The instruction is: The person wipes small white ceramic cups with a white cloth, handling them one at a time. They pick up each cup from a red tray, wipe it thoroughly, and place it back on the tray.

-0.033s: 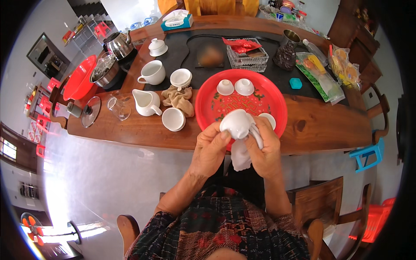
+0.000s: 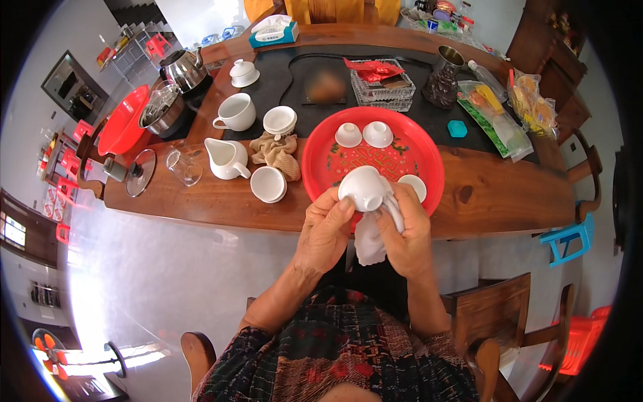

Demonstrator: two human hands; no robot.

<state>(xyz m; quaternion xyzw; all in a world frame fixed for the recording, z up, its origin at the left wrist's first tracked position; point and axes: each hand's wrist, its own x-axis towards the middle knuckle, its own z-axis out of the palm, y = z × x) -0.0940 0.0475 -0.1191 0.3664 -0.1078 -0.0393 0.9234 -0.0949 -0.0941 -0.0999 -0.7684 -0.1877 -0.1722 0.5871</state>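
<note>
this is looking like a home: a long, curved table of polished brown wood (image 2: 495, 208) is holding a rounded, shiny steel kettle (image 2: 184, 72), a white lidded tea bowl (image 2: 244, 74) and a teal-and-white tissue box (image 2: 274, 37). a brown wooden chair (image 2: 489, 311) is standing close by, red plastic stools (image 2: 72, 162) are standing farther left, and dark stairs (image 2: 138, 13) are rising behind.

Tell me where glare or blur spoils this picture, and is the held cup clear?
All in the head view: glare whites out the floor at left; a brownish patch on the dark table panel is blurred beyond recognition; the white cup looks fairly clear; the corners fall into black.
</note>
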